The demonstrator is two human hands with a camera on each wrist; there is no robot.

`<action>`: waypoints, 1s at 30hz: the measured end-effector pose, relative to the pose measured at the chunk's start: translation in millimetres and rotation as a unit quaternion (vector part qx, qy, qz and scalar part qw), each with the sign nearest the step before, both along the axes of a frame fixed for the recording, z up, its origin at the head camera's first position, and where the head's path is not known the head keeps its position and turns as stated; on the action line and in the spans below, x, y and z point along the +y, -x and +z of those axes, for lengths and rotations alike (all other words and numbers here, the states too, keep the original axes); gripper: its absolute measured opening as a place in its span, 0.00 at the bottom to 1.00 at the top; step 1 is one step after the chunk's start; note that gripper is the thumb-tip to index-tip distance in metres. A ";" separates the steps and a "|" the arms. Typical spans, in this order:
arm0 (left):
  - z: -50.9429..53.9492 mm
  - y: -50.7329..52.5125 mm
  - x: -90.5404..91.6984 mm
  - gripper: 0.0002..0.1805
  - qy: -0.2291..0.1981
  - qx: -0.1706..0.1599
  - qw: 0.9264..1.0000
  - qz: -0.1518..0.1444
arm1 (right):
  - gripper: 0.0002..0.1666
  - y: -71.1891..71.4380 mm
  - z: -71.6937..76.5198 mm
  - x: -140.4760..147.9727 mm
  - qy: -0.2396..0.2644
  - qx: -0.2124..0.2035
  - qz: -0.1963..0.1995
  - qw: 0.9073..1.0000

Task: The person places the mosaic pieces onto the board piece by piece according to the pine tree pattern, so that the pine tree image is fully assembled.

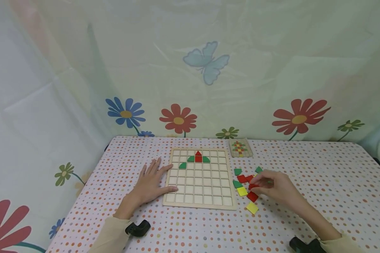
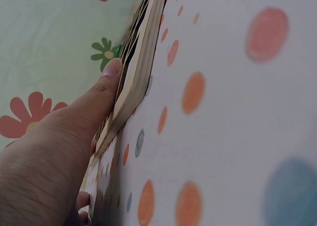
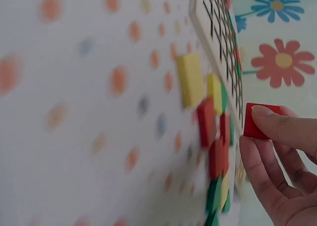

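A wooden grid board (image 1: 197,189) lies on the table. Near its top are a red triangle (image 1: 198,153) above a red square (image 1: 198,159), and green round-edged tiles (image 1: 182,165). My left hand (image 1: 149,182) rests spread at the board's left side, its thumb (image 2: 101,94) and forefinger touching the frame. Between thumb and fingers, my right hand (image 1: 275,186) pinches a red square tile (image 3: 253,124) above the loose tiles right of the board. Among those are yellow tiles (image 1: 252,207), red tiles (image 1: 252,196) and green tiles (image 1: 237,184); the hand partly hides some.
A small pattern card (image 1: 240,149) with a coloured tile picture lies beyond the loose tiles, by the board's far right corner. The dotted tablecloth (image 1: 320,175) extends to both sides. Behind the table hangs a flowered curtain (image 1: 256,70).
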State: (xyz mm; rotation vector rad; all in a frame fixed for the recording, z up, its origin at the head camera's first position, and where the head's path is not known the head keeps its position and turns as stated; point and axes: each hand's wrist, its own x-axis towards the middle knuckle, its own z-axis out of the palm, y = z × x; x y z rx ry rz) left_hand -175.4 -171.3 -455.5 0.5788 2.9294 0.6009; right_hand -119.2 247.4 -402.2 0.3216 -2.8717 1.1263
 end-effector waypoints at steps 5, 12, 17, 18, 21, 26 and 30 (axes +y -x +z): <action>-1.0 -0.4 0.4 0.50 0.000 -0.003 1.000 0.002 | 0.10 22.1 1.5 -36.6 0.042 0.009 0.045 0.998; -2.8 0.1 1.7 0.50 0.003 -0.004 1.000 0.004 | 0.07 58.0 -4.4 -85.8 0.073 0.026 0.119 0.990; -3.1 1.5 0.7 0.49 0.008 -0.002 1.000 0.006 | 0.07 78.7 -6.8 -116.5 0.087 0.020 0.134 0.987; -3.1 1.8 0.4 0.49 0.008 -0.001 1.000 0.006 | 0.07 82.3 -7.5 -121.9 0.088 0.018 0.135 0.987; -2.8 2.3 -0.2 0.49 0.010 0.001 1.000 0.007 | 0.07 91.1 -9.4 -136.0 0.089 0.013 0.142 0.986; -1.2 1.5 -0.5 0.49 0.012 0.000 1.000 0.010 | 0.07 99.1 -13.4 -149.9 0.082 0.000 0.143 0.986; 1.2 0.6 0.2 0.49 0.013 -0.001 1.000 0.010 | 0.08 104.0 -17.6 -153.8 0.076 0.005 0.146 0.986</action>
